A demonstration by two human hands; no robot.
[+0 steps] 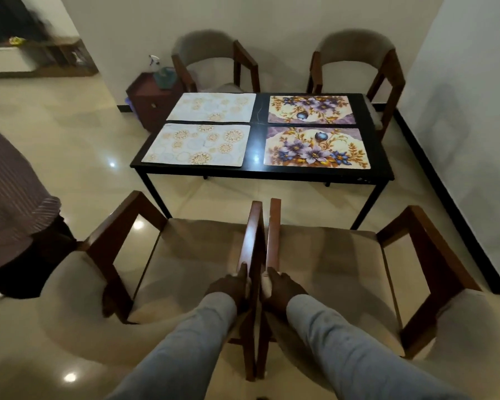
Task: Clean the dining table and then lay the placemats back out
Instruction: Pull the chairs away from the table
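A black dining table point(257, 145) stands ahead with placemats laid on it. Two pale mats with gold circles lie on the left half, one far point(212, 107) and one near point(198, 145). Two purple flower mats lie on the right half, one far point(312, 109) and one near point(316, 148). My left hand point(228, 285) grips the inner armrest of the left near chair point(185, 267). My right hand point(282, 285) grips the inner armrest of the right near chair point(344, 272). Both chairs stand side by side, pulled back from the table.
Two more armchairs point(214, 62) point(358, 62) stand at the table's far side against the wall. A dark red cabinet point(153, 102) with a spray bottle point(155, 60) and a teal object sits left of the table. Another person point(15, 203) stands at my left.
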